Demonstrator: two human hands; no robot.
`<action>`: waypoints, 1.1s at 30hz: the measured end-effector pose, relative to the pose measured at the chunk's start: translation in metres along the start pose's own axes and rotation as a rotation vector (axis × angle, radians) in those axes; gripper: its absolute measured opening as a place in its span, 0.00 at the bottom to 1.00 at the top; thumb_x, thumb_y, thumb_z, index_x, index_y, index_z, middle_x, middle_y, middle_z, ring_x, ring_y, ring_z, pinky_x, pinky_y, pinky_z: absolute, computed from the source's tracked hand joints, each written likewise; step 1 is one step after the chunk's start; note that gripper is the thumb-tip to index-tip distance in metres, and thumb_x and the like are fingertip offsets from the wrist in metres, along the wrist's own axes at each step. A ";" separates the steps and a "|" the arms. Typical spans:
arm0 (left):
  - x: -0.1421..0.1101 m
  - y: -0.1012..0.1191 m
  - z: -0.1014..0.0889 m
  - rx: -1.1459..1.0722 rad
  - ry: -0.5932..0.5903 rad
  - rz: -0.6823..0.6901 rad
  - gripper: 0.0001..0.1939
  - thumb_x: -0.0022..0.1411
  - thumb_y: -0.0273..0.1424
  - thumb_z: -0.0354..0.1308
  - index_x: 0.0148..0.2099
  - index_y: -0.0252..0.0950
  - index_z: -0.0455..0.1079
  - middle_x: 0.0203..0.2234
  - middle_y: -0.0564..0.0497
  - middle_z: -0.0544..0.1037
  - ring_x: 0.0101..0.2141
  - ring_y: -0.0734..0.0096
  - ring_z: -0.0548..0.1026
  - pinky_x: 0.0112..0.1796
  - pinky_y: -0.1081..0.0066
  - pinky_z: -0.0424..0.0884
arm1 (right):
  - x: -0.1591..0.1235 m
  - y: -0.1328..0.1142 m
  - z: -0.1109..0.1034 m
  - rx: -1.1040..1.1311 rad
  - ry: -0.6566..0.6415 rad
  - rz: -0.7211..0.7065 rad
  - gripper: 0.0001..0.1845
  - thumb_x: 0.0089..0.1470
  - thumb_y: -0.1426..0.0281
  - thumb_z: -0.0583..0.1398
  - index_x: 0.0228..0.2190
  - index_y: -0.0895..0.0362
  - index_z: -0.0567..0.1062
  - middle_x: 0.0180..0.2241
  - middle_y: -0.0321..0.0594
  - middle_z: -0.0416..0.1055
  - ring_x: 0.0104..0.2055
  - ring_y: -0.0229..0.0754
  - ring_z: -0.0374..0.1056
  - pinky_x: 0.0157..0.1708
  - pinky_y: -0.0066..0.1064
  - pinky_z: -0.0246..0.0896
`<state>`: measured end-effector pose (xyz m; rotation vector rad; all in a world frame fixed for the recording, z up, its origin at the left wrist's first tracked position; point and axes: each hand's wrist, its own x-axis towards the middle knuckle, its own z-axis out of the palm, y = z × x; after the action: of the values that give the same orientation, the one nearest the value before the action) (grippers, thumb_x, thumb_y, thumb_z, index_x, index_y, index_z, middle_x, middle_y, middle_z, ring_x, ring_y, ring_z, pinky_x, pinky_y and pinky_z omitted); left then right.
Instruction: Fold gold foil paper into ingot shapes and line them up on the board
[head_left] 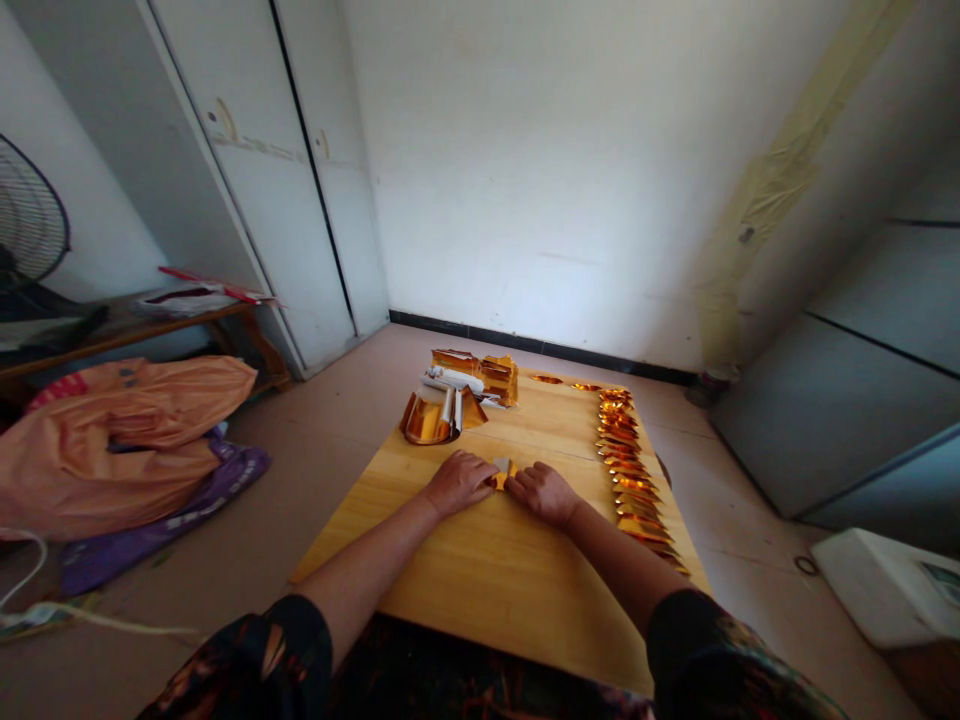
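Observation:
A small piece of gold foil paper (502, 479), partly folded with a pale underside showing, lies between my hands at the middle of the wooden table (450, 570). My left hand (463, 482) grips its left end with fingers curled. On the other end, the fingers of my right hand (543, 492) are closed. Both fingertips rest close to the tabletop. Beyond my left hand sits a curved stack of gold foil sheets (429, 418). Behind that is a second pile of gold foil sheets (499, 378) with a white roll-like bundle (454, 379) against it.
A long row of folded gold foil pieces (630, 470) runs along the table's right edge. On the floor at left lie an orange cloth bag (150, 430) and a purple bag (172, 520). A fan (30, 210) stands far left; a white box (885, 585) sits at right.

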<state>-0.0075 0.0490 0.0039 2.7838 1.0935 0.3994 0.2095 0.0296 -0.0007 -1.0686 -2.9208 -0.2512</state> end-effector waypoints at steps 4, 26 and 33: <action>-0.001 0.001 0.009 0.070 0.121 0.034 0.08 0.63 0.32 0.52 0.38 0.39 0.72 0.31 0.50 0.77 0.35 0.68 0.72 0.39 0.68 0.62 | -0.001 0.000 0.004 0.003 0.025 0.058 0.12 0.63 0.73 0.48 0.38 0.59 0.71 0.31 0.42 0.71 0.31 0.38 0.65 0.33 0.30 0.52; 0.012 -0.005 0.029 -0.356 0.232 -0.391 0.14 0.56 0.19 0.53 0.42 0.37 0.73 0.33 0.52 0.77 0.38 0.71 0.72 0.42 0.73 0.67 | 0.024 -0.006 -0.017 0.380 -0.202 0.740 0.14 0.61 0.71 0.49 0.41 0.56 0.73 0.44 0.44 0.71 0.41 0.40 0.69 0.35 0.26 0.55; 0.020 0.000 0.029 -0.348 0.236 -0.522 0.14 0.56 0.20 0.53 0.42 0.38 0.74 0.37 0.51 0.79 0.40 0.69 0.73 0.44 0.70 0.66 | 0.034 0.011 -0.021 0.447 -0.238 0.745 0.10 0.55 0.70 0.55 0.36 0.56 0.76 0.38 0.42 0.75 0.40 0.40 0.68 0.32 0.25 0.52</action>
<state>0.0151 0.0625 -0.0202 2.0903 1.5652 0.7722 0.1893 0.0564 0.0245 -2.0426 -2.3108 0.5422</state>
